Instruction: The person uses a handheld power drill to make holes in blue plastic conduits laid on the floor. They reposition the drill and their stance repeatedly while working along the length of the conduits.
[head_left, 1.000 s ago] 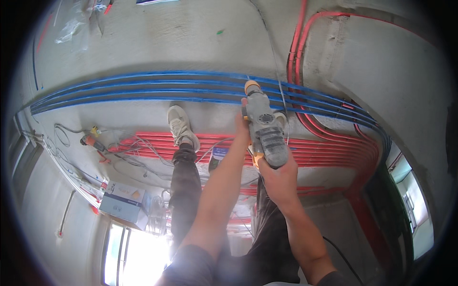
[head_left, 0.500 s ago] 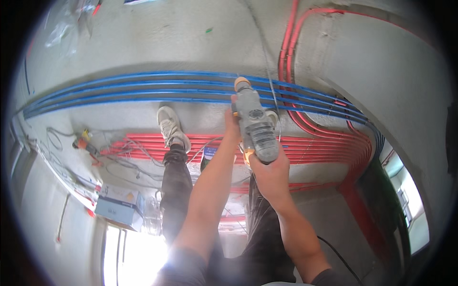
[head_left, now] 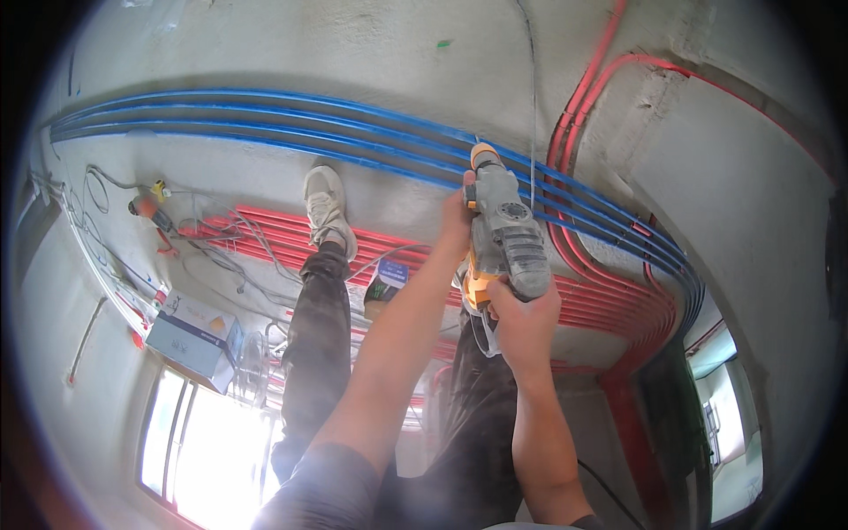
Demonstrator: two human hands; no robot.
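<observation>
A grey rotary hammer drill (head_left: 512, 225) with an orange collar and orange handle parts is in both my hands. My left hand (head_left: 454, 216) is closed at its front left side, just behind the collar; part of the grip is hidden. At the back, my right hand (head_left: 528, 325) wraps round the rear handle. The drill's nose points away from me, over the row of blue pipes (head_left: 353, 107) along the floor. Whether the bit touches anything I cannot make out. My left shoe (head_left: 325, 199) stands between the blue pipes and the red pipes (head_left: 609, 305).
A small dark box (head_left: 386, 281) lies by the red pipes between my legs. To the left are an orange-and-black power tool (head_left: 150, 210), tangled grey cables (head_left: 234, 269) and a larger carton (head_left: 190, 343). A thin cable (head_left: 533, 97) runs past the drill's right side.
The whole view has shifted and tilted, so the drill and both arms appear further right. My grip on the drill looks the same, and its nose is still over the blue pipes.
</observation>
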